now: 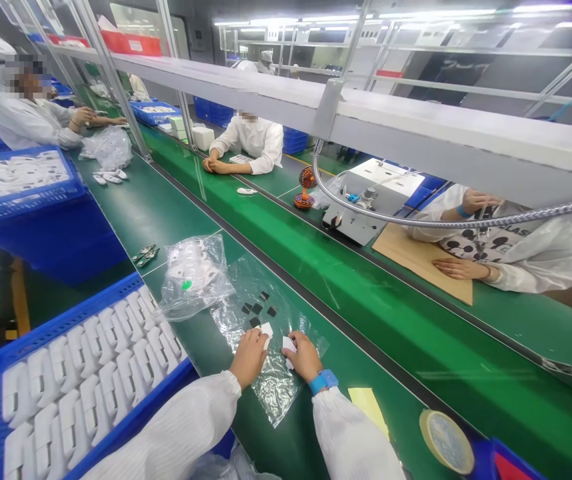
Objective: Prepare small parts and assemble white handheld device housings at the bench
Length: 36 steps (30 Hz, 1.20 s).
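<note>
My left hand (249, 357) and my right hand (303, 356) sit close together over a clear plastic bag (279, 380) on the green workbench (316, 433). My left fingertips pinch a small white piece (267, 331). My right fingers hold another white piece (289, 347), partly hidden by them. Several small black squares (257, 309) lie on or in the bag just beyond my hands. A blue wristband (323, 381) circles my right wrist, and white sleeves cover both forearms.
A blue crate (66, 353) packed with white moulded parts stands left of my arms. Ahead lie a bag of white parts (193, 273), a yellow note (369, 410) and a tape roll (446, 440). A green conveyor belt (391, 287) runs alongside, with co-workers beyond.
</note>
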Available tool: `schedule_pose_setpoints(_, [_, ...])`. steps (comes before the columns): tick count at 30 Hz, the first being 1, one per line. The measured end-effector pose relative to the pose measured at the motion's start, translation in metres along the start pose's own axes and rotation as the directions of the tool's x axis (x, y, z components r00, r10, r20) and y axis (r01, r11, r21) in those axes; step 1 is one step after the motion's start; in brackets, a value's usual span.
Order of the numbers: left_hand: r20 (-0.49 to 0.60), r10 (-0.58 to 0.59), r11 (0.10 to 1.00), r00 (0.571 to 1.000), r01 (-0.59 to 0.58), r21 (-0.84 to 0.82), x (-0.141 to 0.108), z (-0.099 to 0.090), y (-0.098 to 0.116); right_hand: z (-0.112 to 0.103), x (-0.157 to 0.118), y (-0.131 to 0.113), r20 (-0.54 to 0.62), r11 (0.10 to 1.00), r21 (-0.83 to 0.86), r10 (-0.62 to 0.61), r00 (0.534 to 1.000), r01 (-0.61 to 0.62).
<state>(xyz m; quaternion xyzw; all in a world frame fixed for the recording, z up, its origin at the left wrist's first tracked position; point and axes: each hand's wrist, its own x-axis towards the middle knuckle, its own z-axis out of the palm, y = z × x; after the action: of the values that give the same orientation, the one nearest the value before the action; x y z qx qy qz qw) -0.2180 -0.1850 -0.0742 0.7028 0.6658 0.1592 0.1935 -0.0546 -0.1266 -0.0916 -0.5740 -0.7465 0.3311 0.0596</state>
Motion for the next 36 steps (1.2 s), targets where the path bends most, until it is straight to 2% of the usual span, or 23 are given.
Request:
schedule_pose_setpoints(3, [-0.003, -0.02, 0.999, 1.0, 0.02, -0.031, -0.009, -0.001, -0.005, 0.001, 0.003, 0.004, -0.022, 1.0, 0.019, -0.001, 1.0, 0.002])
schedule_pose_setpoints(6, [-0.041, -0.097, 0.995, 0.994, 0.095, -0.032, -0.016, -0.001, -0.011, 0.002, 0.011, 0.004, -0.054, 1.0, 0.023, -0.009, 0.999, 0.01])
schedule_pose_setpoints(10, [-0.128, -0.245, 0.969, 0.961, 0.248, 0.009, -0.018, 0.0, -0.02, 0.002, 0.026, -0.002, -0.095, 0.999, 0.011, -0.032, 0.995, 0.033])
schedule_pose_setpoints(13, [-0.167, -0.292, 0.954, 0.942, 0.299, 0.02, -0.018, 0.001, -0.026, 0.001, 0.036, -0.009, -0.124, 0.998, -0.003, -0.067, 0.99, 0.067])
schedule_pose_setpoints(17, [-0.181, -0.273, 0.96, 0.945, 0.279, 0.006, -0.022, 0.003, -0.03, 0.002, 0.038, -0.021, -0.154, 0.994, -0.041, -0.106, 0.982, 0.101])
schedule_pose_setpoints(22, [-0.183, -0.229, 0.973, 0.956, 0.231, -0.015, -0.028, 0.002, -0.033, 0.014, 0.032, -0.03, -0.088, 0.992, -0.04, -0.121, 0.989, 0.118])
schedule_pose_setpoints(29, [-0.203, -0.212, 0.977, 0.956, 0.209, -0.037, -0.028, 0.003, -0.037, 0.019, 0.031, -0.015, -0.078, 0.996, 0.091, 0.017, 0.997, -0.01])
schedule_pose_setpoints(33, [-0.216, -0.203, 0.979, 0.955, 0.195, -0.056, -0.029, 0.004, -0.037, 0.018, 0.01, -0.008, -0.07, 0.993, 0.114, 0.015, 0.997, -0.007])
schedule_pose_setpoints(36, [-0.23, -0.197, 0.98, 0.953, 0.186, -0.069, -0.031, 0.004, -0.037, 0.012, -0.007, 0.0, -0.125, 0.996, 0.085, 0.024, 0.992, -0.014])
